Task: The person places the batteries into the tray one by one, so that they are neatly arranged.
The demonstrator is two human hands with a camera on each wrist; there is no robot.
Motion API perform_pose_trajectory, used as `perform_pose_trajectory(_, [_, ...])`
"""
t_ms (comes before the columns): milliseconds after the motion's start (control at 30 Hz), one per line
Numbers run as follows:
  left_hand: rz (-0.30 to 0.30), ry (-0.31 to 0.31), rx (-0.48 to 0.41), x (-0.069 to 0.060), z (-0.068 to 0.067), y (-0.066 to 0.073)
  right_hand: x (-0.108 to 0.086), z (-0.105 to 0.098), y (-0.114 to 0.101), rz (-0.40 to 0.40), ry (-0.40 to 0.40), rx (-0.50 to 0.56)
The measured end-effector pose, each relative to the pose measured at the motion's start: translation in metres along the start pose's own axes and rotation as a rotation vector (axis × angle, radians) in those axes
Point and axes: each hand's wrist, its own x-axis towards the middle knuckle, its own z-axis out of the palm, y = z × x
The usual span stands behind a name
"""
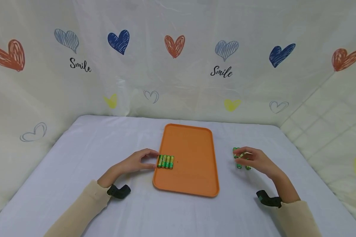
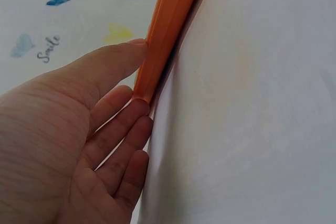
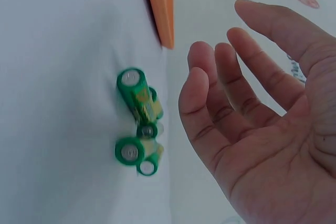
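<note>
Head view: four green-and-yellow cylindrical batteries (image 1: 164,161) are lying side by side in a neat row on a shallow orange rectangular tray (image 1: 192,151), against its left edge. Their long axes are running roughly parallel to the tray's long sides; yellowish printing is showing on the green casings.

Left hand (image 1: 134,162): thumb and fingertips are touching the tray's left rim beside the row, fingers relaxing rather than clenching. Whether they are also touching the end battery, cannot tell.

Right hand (image 1: 259,161): hovering above the white cloth-covered table (image 1: 190,214), right of the tray, fingers loosely bent, grasping nothing.

Right wrist view: several loose green-and-yellow cylindrical batteries (image 3: 147,129) are lying clustered near this hand, pointing in differing directions, round silvery ends facing the camera. Casings are appearing glossy; printing is blurring, and overlap is preventing a sure count.
</note>
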Motion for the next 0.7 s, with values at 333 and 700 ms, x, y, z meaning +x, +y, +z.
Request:
perform_pose_trajectory(333, [-0.002, -0.001, 0.000, 0.000, 0.000, 0.000, -0.009, -0.020, 0.011, 0.051, 0.011, -0.041])
perform_pose_trajectory(700, [0.002, -0.004, -0.004, 0.000, 0.000, -0.001, -0.013, -0.031, 0.036, 0.070, 0.009, 0.066])
